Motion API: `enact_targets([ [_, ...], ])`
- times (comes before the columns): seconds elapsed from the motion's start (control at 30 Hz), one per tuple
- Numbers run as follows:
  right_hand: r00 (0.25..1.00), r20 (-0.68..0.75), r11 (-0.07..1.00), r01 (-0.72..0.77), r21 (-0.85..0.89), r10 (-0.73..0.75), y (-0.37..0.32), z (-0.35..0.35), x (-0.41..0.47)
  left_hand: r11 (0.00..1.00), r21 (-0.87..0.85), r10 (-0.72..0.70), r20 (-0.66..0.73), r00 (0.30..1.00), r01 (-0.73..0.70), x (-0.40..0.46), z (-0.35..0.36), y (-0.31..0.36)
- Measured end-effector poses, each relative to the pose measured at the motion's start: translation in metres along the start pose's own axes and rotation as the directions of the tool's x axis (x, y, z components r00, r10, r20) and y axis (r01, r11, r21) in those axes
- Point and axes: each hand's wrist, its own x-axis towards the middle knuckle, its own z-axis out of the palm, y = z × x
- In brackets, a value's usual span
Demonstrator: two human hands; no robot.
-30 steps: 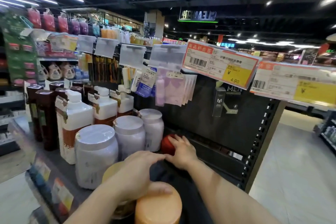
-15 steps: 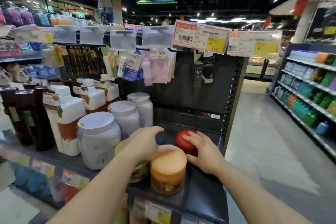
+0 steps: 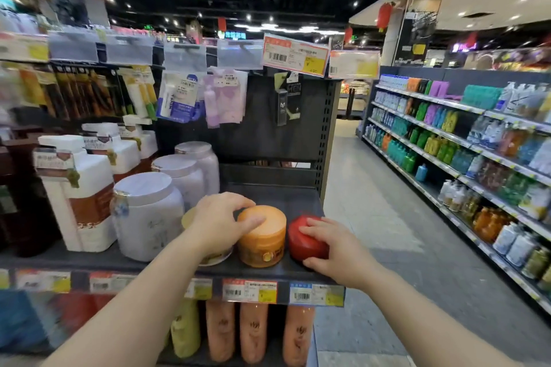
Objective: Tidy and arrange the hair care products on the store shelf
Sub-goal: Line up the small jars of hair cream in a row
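At the shelf (image 3: 167, 262) front, an orange jar (image 3: 262, 235) is gripped by the left hand (image 3: 219, 222); right of it, a red jar (image 3: 307, 238) is clasped by the right hand (image 3: 335, 250). Alignment appears nearly finished; release remains.

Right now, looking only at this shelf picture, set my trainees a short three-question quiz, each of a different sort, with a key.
1. True or false: the right hand holds the red jar at the shelf's right end.
2. Multiple choice: the left hand rests on
A. the tall white jug
B. a pale jar beside the orange jar, with its thumb on the orange lid
C. a hanging price tag
3. Fill in: between the pale jar and the red jar stands the ______ jar.

Key: 1 true; 2 B; 3 orange.
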Motion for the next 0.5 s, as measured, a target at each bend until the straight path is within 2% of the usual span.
enact_targets([
  [0.07,1.000,-0.012,0.998,-0.021,0.067,0.022,-0.005,-0.005,-0.004,0.987,0.155,0.015,0.092,0.996,-0.029,-0.004,-0.004,-0.003],
  [0.17,0.977,-0.116,0.919,-0.126,0.373,0.181,-0.012,-0.018,-0.004,0.953,0.302,-0.021,0.162,0.987,-0.029,-0.011,-0.001,-0.006],
  [0.2,0.970,-0.116,0.898,-0.150,0.413,0.216,-0.013,-0.022,-0.002,0.947,0.321,-0.029,0.170,0.985,-0.028,-0.014,0.003,-0.006],
  [0.37,0.973,0.064,0.940,-0.232,0.251,0.223,-0.015,-0.025,0.006,0.922,0.384,-0.008,0.151,0.988,-0.052,-0.015,0.009,-0.010],
  [0.5,0.966,0.077,0.946,-0.258,0.196,0.247,-0.015,-0.030,0.004,0.928,0.367,0.012,0.144,0.990,-0.065,-0.013,0.010,-0.014],
])
